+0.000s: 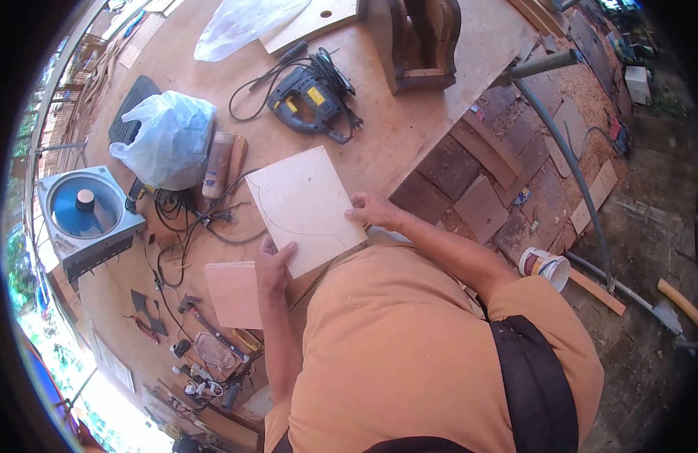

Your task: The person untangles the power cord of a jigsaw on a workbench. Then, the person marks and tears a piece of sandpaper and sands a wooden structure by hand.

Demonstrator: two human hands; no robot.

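A pale, flat wooden board (307, 200) with a curved pencil line drawn on it lies between my hands at the table's near edge. My left hand (273, 262) grips its lower left edge, thumb on top and fingers underneath. On the right edge, my right hand (370, 210) pinches the board between thumb and fingers. Beyond the board lies a black jigsaw (311, 98) with yellow labels and its cable coiled around it. A second, pinkish board (234, 294) rests beside my left forearm.
On the left are a light blue plastic bag (171, 140), a boxed speaker (84, 202) and tangled black cables (184, 215). A hammer (205, 321) lies nearer me. A dark wooden frame (417, 45) stands at the back. Right of the table are a metal pipe (571, 143) and a white tub (545, 268).
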